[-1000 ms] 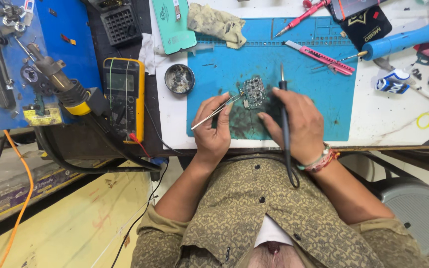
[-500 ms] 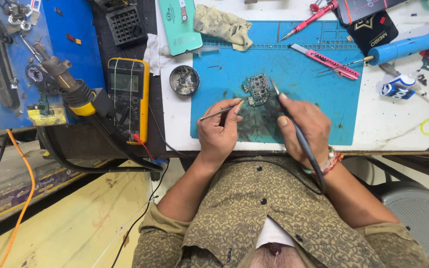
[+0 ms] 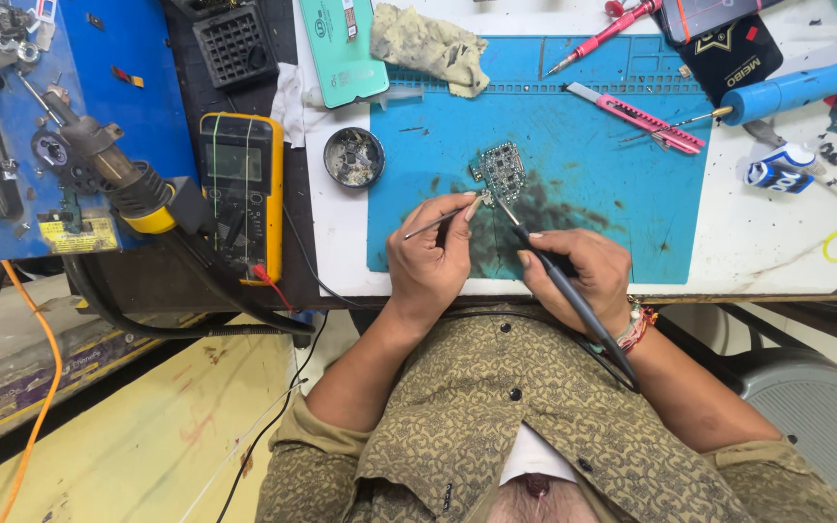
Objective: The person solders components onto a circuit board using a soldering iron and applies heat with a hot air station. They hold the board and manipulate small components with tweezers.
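Observation:
A small green circuit board (image 3: 504, 170) lies on the blue work mat (image 3: 622, 184), above a dark stain. My left hand (image 3: 430, 263) grips slim metal tweezers (image 3: 436, 220) whose tips reach the board's lower left edge. My right hand (image 3: 581, 274) holds a black soldering iron (image 3: 559, 281) like a pen, its fine tip touching the board's lower edge beside the tweezer tips. The iron's cable trails back over my right wrist.
A yellow multimeter (image 3: 241, 194) and a round tin (image 3: 354, 156) sit left of the mat. A teal phone back (image 3: 343, 48), a dirty rag (image 3: 429, 44), a pink knife (image 3: 634, 104), a red screwdriver (image 3: 604, 32) and a blue tool (image 3: 798, 88) lie farther back.
The soldering iron has tilted from upright to slanted, its tip coming down onto the board. Both hands have shifted slightly toward the near edge of the mat.

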